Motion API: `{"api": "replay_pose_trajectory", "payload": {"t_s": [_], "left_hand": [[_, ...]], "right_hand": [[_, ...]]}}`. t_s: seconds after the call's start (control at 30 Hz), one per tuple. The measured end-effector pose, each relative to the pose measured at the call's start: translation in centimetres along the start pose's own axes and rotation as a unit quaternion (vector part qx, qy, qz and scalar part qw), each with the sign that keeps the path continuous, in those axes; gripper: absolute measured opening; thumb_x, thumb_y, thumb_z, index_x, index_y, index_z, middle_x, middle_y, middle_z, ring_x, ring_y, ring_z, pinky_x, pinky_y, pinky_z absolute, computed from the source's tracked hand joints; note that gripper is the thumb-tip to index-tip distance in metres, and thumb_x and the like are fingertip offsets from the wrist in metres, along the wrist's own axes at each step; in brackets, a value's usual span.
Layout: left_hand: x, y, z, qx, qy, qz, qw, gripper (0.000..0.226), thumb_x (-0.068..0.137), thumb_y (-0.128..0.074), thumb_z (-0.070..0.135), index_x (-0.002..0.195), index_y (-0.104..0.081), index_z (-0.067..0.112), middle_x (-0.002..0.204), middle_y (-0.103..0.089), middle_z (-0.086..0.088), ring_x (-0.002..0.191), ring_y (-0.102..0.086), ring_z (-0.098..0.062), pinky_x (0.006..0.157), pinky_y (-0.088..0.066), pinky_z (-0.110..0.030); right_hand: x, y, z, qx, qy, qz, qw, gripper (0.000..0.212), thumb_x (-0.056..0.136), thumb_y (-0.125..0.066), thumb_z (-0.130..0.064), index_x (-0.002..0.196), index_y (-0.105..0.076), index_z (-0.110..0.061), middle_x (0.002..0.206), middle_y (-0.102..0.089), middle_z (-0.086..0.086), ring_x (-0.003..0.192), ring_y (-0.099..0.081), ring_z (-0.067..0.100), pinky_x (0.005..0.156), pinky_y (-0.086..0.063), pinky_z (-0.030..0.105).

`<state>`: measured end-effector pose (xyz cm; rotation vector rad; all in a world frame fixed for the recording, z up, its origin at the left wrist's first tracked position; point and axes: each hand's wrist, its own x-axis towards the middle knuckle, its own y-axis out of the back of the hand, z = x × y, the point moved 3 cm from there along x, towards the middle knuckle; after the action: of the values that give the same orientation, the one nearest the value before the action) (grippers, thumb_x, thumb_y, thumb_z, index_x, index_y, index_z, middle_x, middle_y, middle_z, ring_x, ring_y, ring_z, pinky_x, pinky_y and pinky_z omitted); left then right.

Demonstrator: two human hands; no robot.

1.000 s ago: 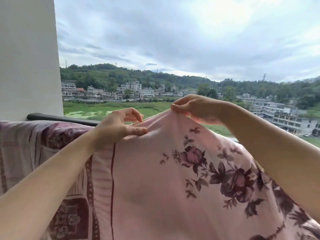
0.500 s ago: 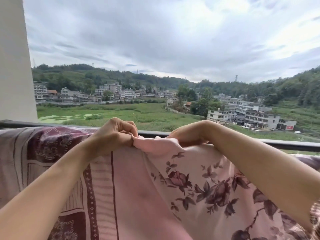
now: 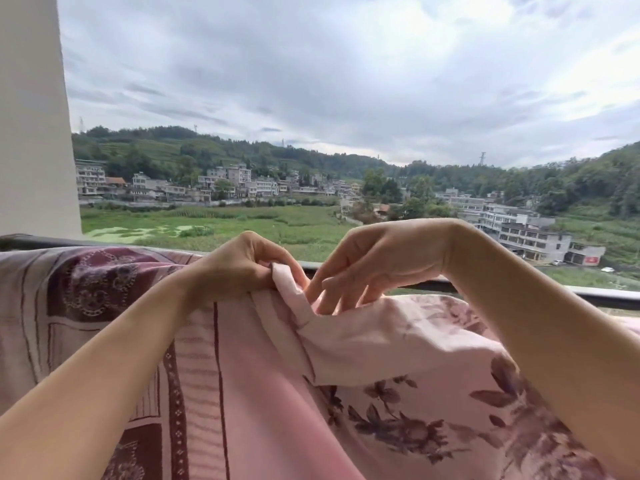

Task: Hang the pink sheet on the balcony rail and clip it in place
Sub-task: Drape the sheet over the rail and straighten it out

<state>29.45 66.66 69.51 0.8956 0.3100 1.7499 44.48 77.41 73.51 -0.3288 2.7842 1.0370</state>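
The pink sheet (image 3: 398,341) lies draped over the dark, rounded metal balcony rail (image 3: 602,296). It is soft, matte cotton, plain along its upper part and printed lower down with dusky purple flowers and leaves. The left hand (image 3: 239,271) has its fingers curled tight round a bunched fold of the sheet's hem, pulling it up into a small peak. The right hand (image 3: 377,261) hangs slack from a bent wrist, gripping nothing – its fingers (image 3: 341,287) reach down, loosely straight, and their tips touch the fold. A coarser maroon patterned cloth (image 3: 86,289) hangs on the rail just left, beside a smooth white pillar (image 3: 34,116).
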Motion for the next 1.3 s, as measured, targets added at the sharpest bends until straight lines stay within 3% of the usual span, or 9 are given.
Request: {"api": "replay_pose_trajectory", "payload": {"t_s": [0.13, 0.33, 0.47, 0.6, 0.67, 0.77, 0.87, 1.07, 1.3], "left_hand": [[0.0, 0.0, -0.1, -0.068, -0.048, 0.038, 0.996, 0.037, 0.058, -0.049, -0.010, 0.053, -0.071, 0.019, 0.081, -0.074, -0.010, 0.076, -0.068, -0.013, 0.068, -0.051, -0.017], [0.0, 0.1, -0.4, -0.081, -0.053, 0.027, 0.995, 0.041, 0.055, -0.047, -0.013, 0.045, -0.066, 0.022, 0.077, -0.073, -0.004, 0.073, -0.067, -0.010, 0.067, -0.050, -0.016], [0.3, 0.2, -0.5, -0.074, -0.034, 0.033, 0.996, 0.055, 0.067, -0.049, -0.029, 0.049, -0.069, 0.019, 0.081, -0.074, -0.009, 0.078, -0.070, -0.014, 0.070, -0.052, -0.019], [0.2, 0.5, -0.5, -0.007, -0.015, 0.047, 0.999, 0.033, 0.069, -0.071, 0.014, 0.094, -0.074, 0.035, 0.114, -0.070, 0.002, 0.106, -0.064, -0.009, 0.085, -0.055, -0.025], [0.3, 1.0, -1.1, 0.053, 0.028, 0.076, 0.995, 0.082, 0.062, -0.081, 0.038, 0.130, -0.041, 0.058, 0.148, -0.041, 0.007, 0.129, -0.045, -0.007, 0.098, -0.048, -0.033], [0.2, 0.9, -1.0, 0.059, 0.029, 0.081, 0.995, 0.101, 0.075, -0.075, 0.020, 0.133, -0.012, 0.071, 0.157, -0.020, 0.014, 0.128, -0.039, 0.001, 0.095, -0.041, -0.026], [0.6, 0.6, -1.4, 0.035, 0.003, 0.021, 0.999, 0.059, 0.076, -0.065, 0.005, 0.116, -0.063, 0.048, 0.122, -0.066, 0.008, 0.104, -0.062, -0.007, 0.086, -0.047, -0.030], [0.7, 0.5, -1.4, -0.081, -0.048, 0.017, 0.995, 0.004, 0.056, -0.070, 0.018, 0.058, -0.074, 0.020, 0.076, -0.069, 0.000, 0.073, -0.061, -0.008, 0.070, -0.048, -0.018], [0.4, 0.5, -1.0, -0.054, -0.039, 0.037, 0.997, 0.034, 0.066, -0.060, -0.009, 0.064, -0.075, 0.021, 0.081, -0.071, 0.000, 0.077, -0.064, -0.007, 0.072, -0.048, -0.017]], "right_hand": [[0.9, 3.3, 2.3, -0.133, -0.055, 0.255, 0.956, 0.021, 0.093, -0.060, -0.021, 0.102, -0.068, -0.004, 0.087, -0.071, 0.009, 0.073, -0.067, 0.017, 0.064, -0.058, 0.027], [2.2, 1.5, 6.2, 0.023, -0.215, 0.061, 0.974, 0.041, 0.087, -0.058, -0.045, 0.104, -0.070, -0.009, 0.098, -0.073, 0.003, 0.084, -0.065, 0.015, 0.082, -0.052, 0.033], [2.6, 1.7, 5.4, -0.063, -0.129, 0.137, 0.980, 0.024, 0.094, -0.058, -0.023, 0.075, -0.068, -0.013, 0.060, -0.062, -0.009, 0.050, -0.053, 0.001, 0.048, -0.044, 0.016], [1.8, 5.0, 3.4, -0.157, -0.038, 0.394, 0.905, 0.034, 0.098, -0.052, -0.026, 0.070, -0.061, -0.009, 0.064, -0.056, 0.003, 0.062, -0.053, 0.015, 0.061, -0.048, 0.028], [0.2, 6.6, 2.0, -0.032, 0.064, 0.502, 0.862, 0.031, 0.099, -0.050, -0.026, 0.074, -0.058, -0.010, 0.066, -0.056, 0.008, 0.065, -0.055, 0.022, 0.068, -0.052, 0.038], [-0.4, 5.0, 0.4, 0.113, 0.184, 0.333, 0.918, 0.025, 0.095, -0.053, -0.022, 0.075, -0.063, -0.011, 0.069, -0.063, 0.004, 0.062, -0.061, 0.018, 0.061, -0.055, 0.029], [0.1, 1.3, 0.3, 0.073, 0.140, 0.098, 0.983, 0.024, 0.091, -0.050, -0.024, 0.086, -0.070, -0.012, 0.079, -0.070, 0.000, 0.071, -0.066, 0.013, 0.066, -0.054, 0.022], [0.7, 2.8, 3.1, -0.167, -0.062, 0.222, 0.959, 0.030, 0.091, -0.062, -0.030, 0.112, -0.067, -0.009, 0.109, -0.070, 0.003, 0.096, -0.067, 0.018, 0.081, -0.056, 0.033], [0.6, 1.5, 4.9, -0.152, -0.104, 0.180, 0.966, 0.035, 0.088, -0.057, -0.007, 0.057, -0.069, -0.021, 0.053, -0.059, -0.010, 0.042, -0.047, 0.002, 0.041, -0.036, 0.017]]}}
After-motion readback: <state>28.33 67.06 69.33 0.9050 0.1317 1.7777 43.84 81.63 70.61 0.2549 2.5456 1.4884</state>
